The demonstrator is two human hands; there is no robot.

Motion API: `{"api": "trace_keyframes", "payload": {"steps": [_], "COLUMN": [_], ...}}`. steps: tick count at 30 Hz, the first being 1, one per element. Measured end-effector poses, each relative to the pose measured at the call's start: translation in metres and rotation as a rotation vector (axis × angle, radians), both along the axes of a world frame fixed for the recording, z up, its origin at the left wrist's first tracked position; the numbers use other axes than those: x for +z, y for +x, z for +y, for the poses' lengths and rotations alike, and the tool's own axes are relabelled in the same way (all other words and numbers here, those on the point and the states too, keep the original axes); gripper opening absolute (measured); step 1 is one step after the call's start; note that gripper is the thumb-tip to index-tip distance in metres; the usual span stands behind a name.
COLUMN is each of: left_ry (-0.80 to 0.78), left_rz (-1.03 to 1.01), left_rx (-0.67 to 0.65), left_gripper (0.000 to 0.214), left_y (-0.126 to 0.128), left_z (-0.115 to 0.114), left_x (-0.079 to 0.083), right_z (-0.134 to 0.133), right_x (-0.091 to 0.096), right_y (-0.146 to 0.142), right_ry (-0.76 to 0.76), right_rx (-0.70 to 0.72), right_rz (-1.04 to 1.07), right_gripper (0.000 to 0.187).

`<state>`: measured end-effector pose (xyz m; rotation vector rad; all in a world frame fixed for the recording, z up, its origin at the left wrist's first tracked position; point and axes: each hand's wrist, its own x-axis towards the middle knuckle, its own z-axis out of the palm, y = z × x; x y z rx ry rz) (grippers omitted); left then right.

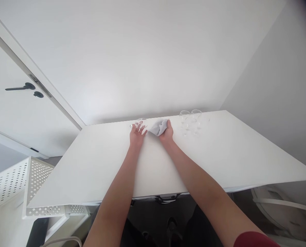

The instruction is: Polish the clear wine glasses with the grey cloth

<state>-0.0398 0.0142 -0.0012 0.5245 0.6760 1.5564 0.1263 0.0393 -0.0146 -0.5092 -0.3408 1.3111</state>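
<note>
Both my arms reach far across a white table toward its back edge. My left hand has its fingers spread against a clear glass that stands by the wall. My right hand is closed on a crumpled light grey cloth, which lies on the table between the two hands. Two more clear stemmed glasses stand upright to the right of my right hand, apart from it.
A white wall rises right behind the table. A white door with a dark handle is at the left. A white perforated metal shelf stands at the table's lower left. A round white object sits below the table's right edge.
</note>
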Motion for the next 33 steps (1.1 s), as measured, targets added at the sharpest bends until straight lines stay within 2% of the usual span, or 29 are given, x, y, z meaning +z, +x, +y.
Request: {"api": "trace_keyframes", "payload": {"steps": [3, 5, 8, 10, 16, 18, 20, 22, 23, 26, 29, 31, 33], "left_ry": [-0.024, 0.012, 0.101, 0.156, 0.237, 0.253, 0.261, 0.258, 0.25, 0.195, 0.169, 0.183, 0.198], "left_rz": [0.051, 0.061, 0.042, 0.02, 0.03, 0.051, 0.064, 0.077, 0.086, 0.126, 0.173, 0.206, 0.234], "left_rx": [-0.08, -0.105, -0.074, -0.018, 0.131, 0.173, 0.202, 0.21, 0.211, 0.252, 0.298, 0.318, 0.342], "left_gripper": [0.028, 0.028, 0.028, 0.029, 0.03, 0.031, 0.03, 0.029, 0.03, 0.031, 0.031, 0.031, 0.031], "left_y": [0.004, 0.005, 0.002, -0.001, -0.009, -0.01, -0.011, -0.011, -0.011, -0.011, -0.009, -0.007, -0.005], "left_z": [-0.002, -0.002, 0.0, 0.003, 0.011, 0.01, 0.009, 0.006, 0.005, 0.001, 0.0, -0.001, -0.001], "left_x": [-0.001, -0.001, -0.002, -0.003, -0.005, -0.004, -0.002, 0.0, 0.001, 0.004, 0.004, 0.004, 0.004], "right_z": [-0.003, -0.005, -0.01, -0.014, -0.023, -0.025, -0.026, -0.025, -0.023, -0.013, -0.008, -0.011, -0.018], "right_x": [0.004, 0.007, 0.012, 0.015, 0.024, 0.024, 0.022, 0.018, 0.016, 0.011, 0.012, 0.015, 0.018], "right_y": [0.0, -0.001, -0.004, -0.005, -0.009, -0.012, -0.017, -0.02, -0.021, -0.017, -0.012, -0.014, -0.019], "right_ry": [0.078, 0.111, 0.123, 0.126, 0.006, -0.011, -0.009, -0.018, -0.043, -0.152, -0.067, 0.048, 0.107], "right_rx": [-0.018, 0.014, 0.057, 0.111, 0.453, 0.566, 0.644, 0.616, 0.557, 0.259, 0.049, 0.047, 0.106], "right_rz": [0.112, 0.11, 0.037, -0.054, -0.209, -0.243, -0.312, -0.394, -0.414, -0.353, -0.25, -0.242, -0.291], "right_gripper": [0.018, 0.016, 0.011, 0.016, 0.064, 0.062, 0.05, 0.039, 0.036, 0.028, 0.024, 0.024, 0.026]}}
